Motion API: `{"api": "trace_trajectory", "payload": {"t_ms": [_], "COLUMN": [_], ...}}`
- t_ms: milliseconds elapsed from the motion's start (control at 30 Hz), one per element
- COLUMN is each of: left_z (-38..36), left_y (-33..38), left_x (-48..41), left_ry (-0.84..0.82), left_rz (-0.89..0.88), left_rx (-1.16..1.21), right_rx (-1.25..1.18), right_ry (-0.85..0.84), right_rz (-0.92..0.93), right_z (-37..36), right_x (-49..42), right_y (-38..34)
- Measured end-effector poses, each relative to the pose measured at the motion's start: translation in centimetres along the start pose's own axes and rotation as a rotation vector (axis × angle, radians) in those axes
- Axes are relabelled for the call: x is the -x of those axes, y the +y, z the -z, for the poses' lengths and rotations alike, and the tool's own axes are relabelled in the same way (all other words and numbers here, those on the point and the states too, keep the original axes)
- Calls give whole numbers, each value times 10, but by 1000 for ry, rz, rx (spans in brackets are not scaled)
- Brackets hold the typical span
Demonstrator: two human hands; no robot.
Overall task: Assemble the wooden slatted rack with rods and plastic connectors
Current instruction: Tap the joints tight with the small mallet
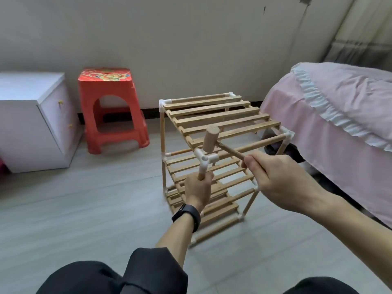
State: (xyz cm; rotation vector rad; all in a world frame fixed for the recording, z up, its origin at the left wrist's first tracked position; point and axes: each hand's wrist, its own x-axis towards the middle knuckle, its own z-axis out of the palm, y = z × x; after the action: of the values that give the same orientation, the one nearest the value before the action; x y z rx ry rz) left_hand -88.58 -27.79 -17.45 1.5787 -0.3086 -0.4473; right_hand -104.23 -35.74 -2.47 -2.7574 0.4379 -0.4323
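Rack (pixel 222 115) is standing on the floor (pixel 84 198), three slatted tiers, stool (pixel 110 107) to the far left and bed (pixel 339 115) to the right. It is looking nearly built, and the step in hand is probably seating the top near-left corner.

Left grip (pixel 198 188) is wrapping tight round the post (pixel 201 174) just under the white connector (pixel 204 158), fingers curled about the wood. Right grip (pixel 282 177) is clenching the handle end of the mallet (pixel 210 139), fingers and thumb closed on it.

Key relation: the connector is lying left of the right grip and slightly farther away, at about the same height. The mallet handle is running from that grip up-left to the head, and the head is standing upright right over the connector. Cannot tell whether the head is touching or just above. The post's long axis is running straight down from the connector into the left grip, so the left one is much nearer and is bracing the joint. The top rail (pixel 254 146) is leaving the connector rightward, passing under the handle.

The next blow is likely needing to go down along the post axis; off-line, it is risking cocking the connector or hitting the left knuckles just beneath.
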Motion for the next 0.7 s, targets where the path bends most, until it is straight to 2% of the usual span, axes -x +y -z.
{"api": "trace_trajectory", "payload": {"t_ms": [233, 267, 367, 400, 433, 500, 533, 567, 667, 700], "left_z": [0, 0, 2, 2, 1, 1, 1, 1, 1, 2], "left_y": [0, -1, -4, -5, -4, -3, -3, -3, -6, -6], "left_x": [0, -1, -3, -3, -3, -4, -3, -2, -3, -3], "left_ry": [2, -2, -27, -28, -23, -14, -10, -5, -29, -30], "left_rz": [-11, -9, -18, -28, -40, -52, -53, -56, -58, -57], "left_rx": [-2, 0, 18, 18, 13, -6, -12, -13, 0, 7], "right_rx": [71, 43, -117, -122, -81, 46, 66, 62, -126, -146], "right_ry": [-144, -112, 148, 171, 118, -93, -122, -99, 151, 167], "right_rz": [-15, 1, 77, 75, 55, -12, -22, -3, 84, 88], "right_z": [8, 11, 8, 3, -2, -8, -6, -1, 3, -1], "right_x": [-7, -8, -5, -3, -2, -1, -3, -6, -4, -3], "right_y": [-13, -15, -18, -18, -18, -14, -13, -13, -14, -15]}}
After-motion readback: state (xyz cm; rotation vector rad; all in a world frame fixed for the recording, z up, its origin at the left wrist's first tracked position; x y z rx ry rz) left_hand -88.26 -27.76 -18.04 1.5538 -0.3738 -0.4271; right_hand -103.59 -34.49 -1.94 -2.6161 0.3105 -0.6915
